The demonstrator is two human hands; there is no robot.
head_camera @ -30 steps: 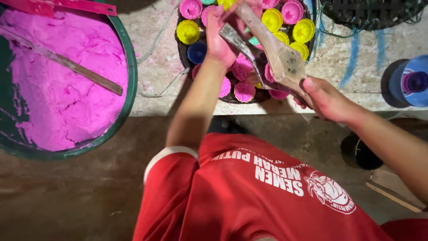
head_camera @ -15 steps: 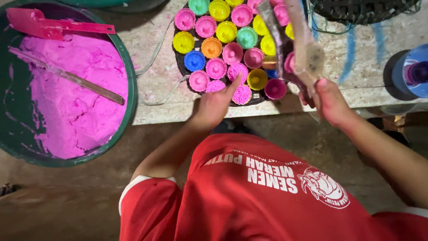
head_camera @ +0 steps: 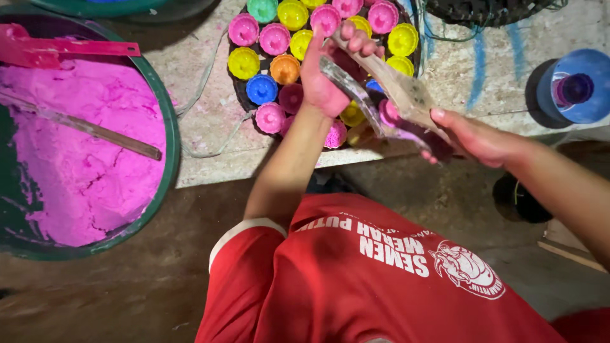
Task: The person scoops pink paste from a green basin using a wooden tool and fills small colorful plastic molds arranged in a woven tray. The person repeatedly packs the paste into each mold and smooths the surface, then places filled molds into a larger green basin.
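L hand (head_camera: 330,82) + R hand (head_camera: 473,136) gripping wooden tongs (head_camera: 397,95), over moulds (head_camera: 274,39)

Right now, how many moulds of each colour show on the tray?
pink moulds: 9
yellow moulds: 8
blue moulds: 2
orange mould: 1
green mould: 1
Total: 21 showing. The left hand, the right hand and the blades they grip hide part of the tray, so more may lie behind them.

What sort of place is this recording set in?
Probably a small, informal workshop for moulded goods. A round tray packed with small coloured fluted moulds sits on a worn, stained bench, beside a green tub of pink powder, over a bare floor.
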